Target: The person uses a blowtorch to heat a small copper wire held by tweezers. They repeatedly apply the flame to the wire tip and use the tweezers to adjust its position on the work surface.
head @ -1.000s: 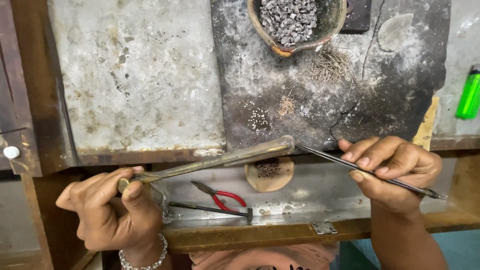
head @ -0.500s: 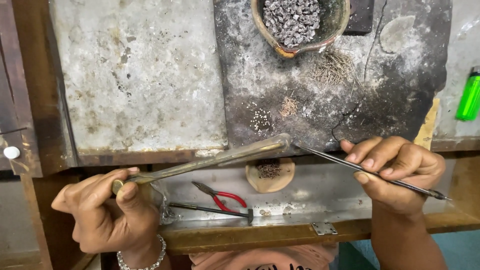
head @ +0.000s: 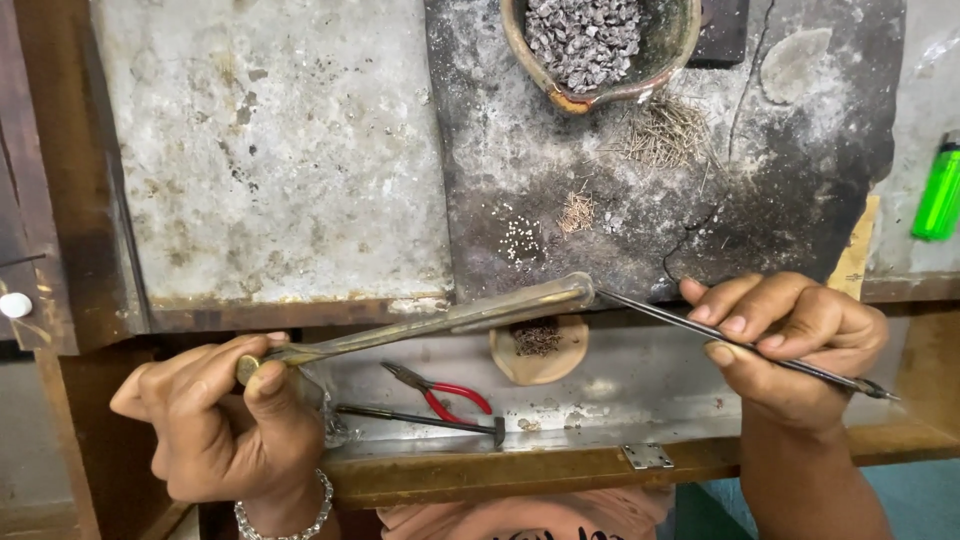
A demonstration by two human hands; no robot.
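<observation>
My left hand (head: 225, 425) grips the near end of a long brass blowpipe (head: 440, 320) that slants up to the right, its tip at the front edge of a dark scorched slab (head: 700, 220). My right hand (head: 790, 345) pinches thin dark tweezers (head: 670, 316), whose point meets the blowpipe's tip. Just below that tip lies a small round tan dish (head: 545, 360) with dark bits. On the slab are a cluster of tiny white beads (head: 520, 238) and a small pile of short wire pieces (head: 577, 212).
A clay bowl (head: 560, 85) of grey chips sits at the slab's far edge, with fine wires (head: 665, 135) beside it. A pale stone slab (head: 270, 160) lies left. Red-handled pliers (head: 440, 388) and a small hammer (head: 420, 418) rest in the metal tray (head: 620, 390). A green lighter (head: 940, 190) is far right.
Both hands have held their tools almost still; my left hand has shifted slightly left and down. The blowpipe tip and tweezers stay together.
</observation>
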